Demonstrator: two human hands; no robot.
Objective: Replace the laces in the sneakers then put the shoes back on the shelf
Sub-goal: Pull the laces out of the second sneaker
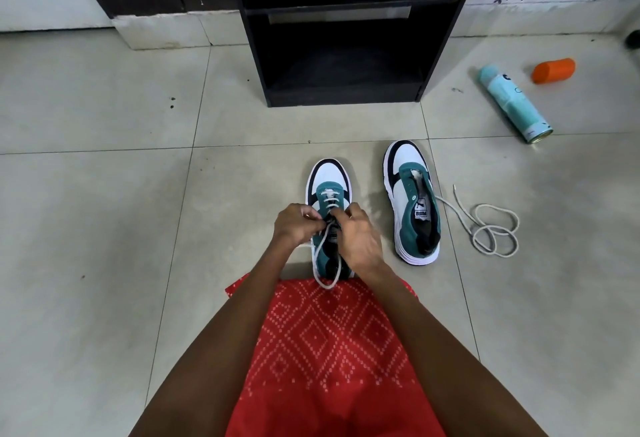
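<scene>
Near sneaker [329,180] stands on the floor tiles [104,194] straight ahead. Its long axis runs away from the person, toe toward the black shelf [346,97], heel at the red cloth [329,350]. Two lace rows cross at the toe end. The open eyelets lie heel-ward, under the hands.

Left hand [296,227] and right hand [358,241] meet over the tongue, both equally near, fingers curled and pinching the lace [326,287]. Its slack loops back onto the cloth. Forearms converge, wrists bent down.

Next threading likely works toward the person.

Second sneaker [414,201] sits to the right, unlaced (its loose lace [495,229] coiled beside it).
</scene>
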